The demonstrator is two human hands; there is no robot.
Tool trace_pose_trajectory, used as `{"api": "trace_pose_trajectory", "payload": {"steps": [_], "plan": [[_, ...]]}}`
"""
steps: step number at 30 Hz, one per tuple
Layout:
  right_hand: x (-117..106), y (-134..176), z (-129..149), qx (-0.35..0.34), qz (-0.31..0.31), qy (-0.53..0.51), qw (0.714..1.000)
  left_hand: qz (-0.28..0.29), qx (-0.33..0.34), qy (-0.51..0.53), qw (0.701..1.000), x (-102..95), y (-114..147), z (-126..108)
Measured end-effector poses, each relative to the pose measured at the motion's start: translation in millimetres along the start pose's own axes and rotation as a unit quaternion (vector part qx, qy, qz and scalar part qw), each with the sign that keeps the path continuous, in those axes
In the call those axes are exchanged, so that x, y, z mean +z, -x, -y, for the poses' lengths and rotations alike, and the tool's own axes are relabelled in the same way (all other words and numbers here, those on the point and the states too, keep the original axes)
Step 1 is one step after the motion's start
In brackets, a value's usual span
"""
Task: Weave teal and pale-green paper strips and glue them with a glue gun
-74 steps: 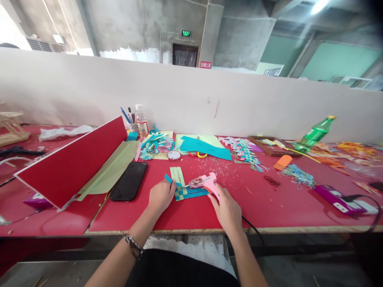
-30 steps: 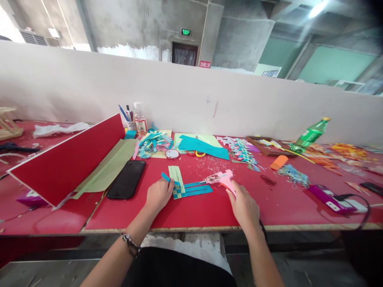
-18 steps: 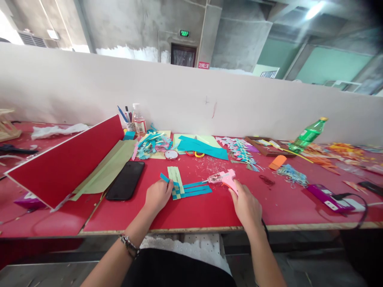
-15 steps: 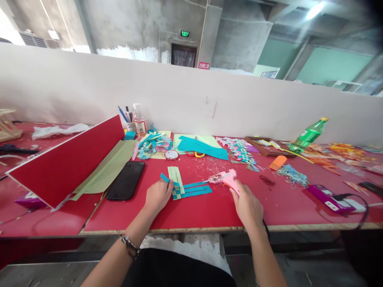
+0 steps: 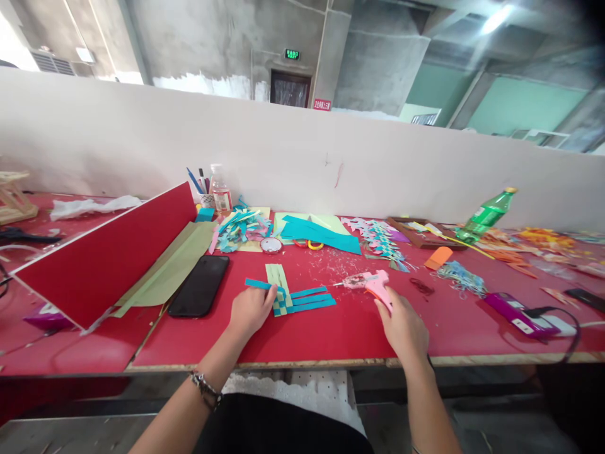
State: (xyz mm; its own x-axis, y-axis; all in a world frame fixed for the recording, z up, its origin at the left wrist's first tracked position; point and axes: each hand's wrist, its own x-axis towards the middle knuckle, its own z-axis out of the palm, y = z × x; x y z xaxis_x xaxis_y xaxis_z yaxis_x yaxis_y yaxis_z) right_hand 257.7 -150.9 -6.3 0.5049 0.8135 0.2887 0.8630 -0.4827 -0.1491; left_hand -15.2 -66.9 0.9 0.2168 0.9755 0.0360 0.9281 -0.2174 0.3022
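Note:
Paper strips woven from pale green and blue (image 5: 312, 302) lie flat on the red tabletop in front of me. My left hand (image 5: 251, 309) is closed at their left side, its thumb and fingers pinching a blue paper strip (image 5: 255, 284) whose free end sticks out to the left. Gripped in my right hand (image 5: 403, 325) is a pink glue gun (image 5: 373, 282). Its nozzle points left, a short way right of the blue strip ends and apart from them. My fingers partly cover the gun's handle.
A black phone (image 5: 199, 286) and a red board (image 5: 113, 252) stand left. Behind are a paper strip pile (image 5: 243, 227), a tape roll (image 5: 271, 245) and blue paper (image 5: 321, 234). To the right are a green bottle (image 5: 486, 216) and a purple power strip (image 5: 522, 315).
My right hand has drawn the glue gun to the right, away from the woven strips. The blue strip's free end in my left hand has swung left and lower.

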Motion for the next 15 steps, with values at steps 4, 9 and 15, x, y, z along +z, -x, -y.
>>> {"api": "trace_pose_trajectory", "payload": {"steps": [4, 9, 15], "plan": [[9.4, -8.7, -13.8, 0.073, -0.010, -0.010, 0.997, -0.024, 0.063, 0.020, 0.998, -2.9, 2.7, -0.4], [16.0, -11.6, -13.4, 0.067, -0.075, 0.017, 0.995, -0.031, 0.072, 0.024, 0.997, 1.6, 2.1, 1.3], [2.2, 14.4, 52.1, -0.149, -0.105, -0.117, 0.976, -0.039, 0.094, 0.035, 0.994, 6.5, 0.8, 5.2]]}}
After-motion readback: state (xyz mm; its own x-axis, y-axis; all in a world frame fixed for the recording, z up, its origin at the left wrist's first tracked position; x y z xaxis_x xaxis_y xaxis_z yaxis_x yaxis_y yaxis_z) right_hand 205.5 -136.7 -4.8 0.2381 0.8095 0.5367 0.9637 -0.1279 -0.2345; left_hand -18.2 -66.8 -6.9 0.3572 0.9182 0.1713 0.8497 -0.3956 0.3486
